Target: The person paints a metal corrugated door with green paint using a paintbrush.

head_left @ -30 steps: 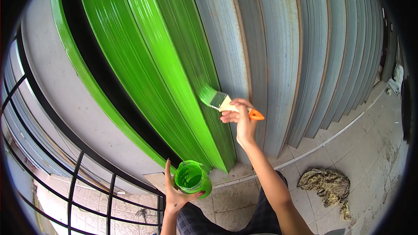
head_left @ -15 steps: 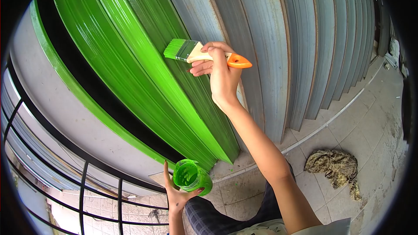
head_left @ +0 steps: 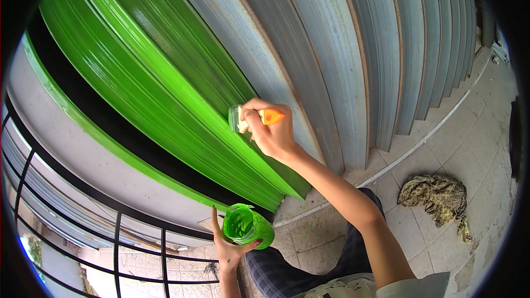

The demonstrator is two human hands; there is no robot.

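1. The right hand [head_left: 270, 132] grips the paintbrush [head_left: 251, 118] by its orange handle; the bristles now press against the green edge of the folding shutter [head_left: 309, 38].
2. A moment ago the brush was held off the metal, so a new stroke begins at the border of the unpainted grey part.
3. The left hand [head_left: 229, 245] cups the green paint cup [head_left: 245, 225] low, above the tiled floor [head_left: 441, 149].
4. A crumpled rag [head_left: 436, 198] lies apart.

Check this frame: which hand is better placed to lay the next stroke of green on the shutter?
Right, probably. The right hand grips the paintbrush with its head against the shutter, at the edge of the green paint. The left hand is low, holding the paint cup, well away from the panels.
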